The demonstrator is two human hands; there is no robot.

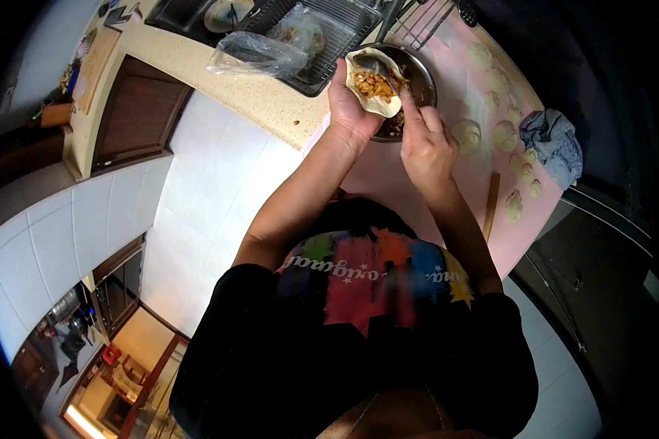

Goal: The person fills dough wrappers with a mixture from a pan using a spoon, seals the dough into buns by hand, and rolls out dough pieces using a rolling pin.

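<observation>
My left hand [350, 111] holds up a round dough wrapper [389, 110], which lies across the palm and fingers with its edges curving upward. A heap of chopped yellow-brown filling [373, 86] sits in the wrapper. In my closed right hand [427, 146] is a spoon [374, 64], its bowl touching the filling's upper side. Below both hands stands a metal bowl [425, 80] with darker chopped filling inside, partly hidden by the wrapper and hands.
On the pink mat [461, 172], several flattened dough pieces [504, 136] lie to the right, near a wooden stick [492, 201] and a crumpled blue-grey cloth [553, 146]. A black dish rack [337, 47] and clear plastic bag [260, 55] are at the upper left.
</observation>
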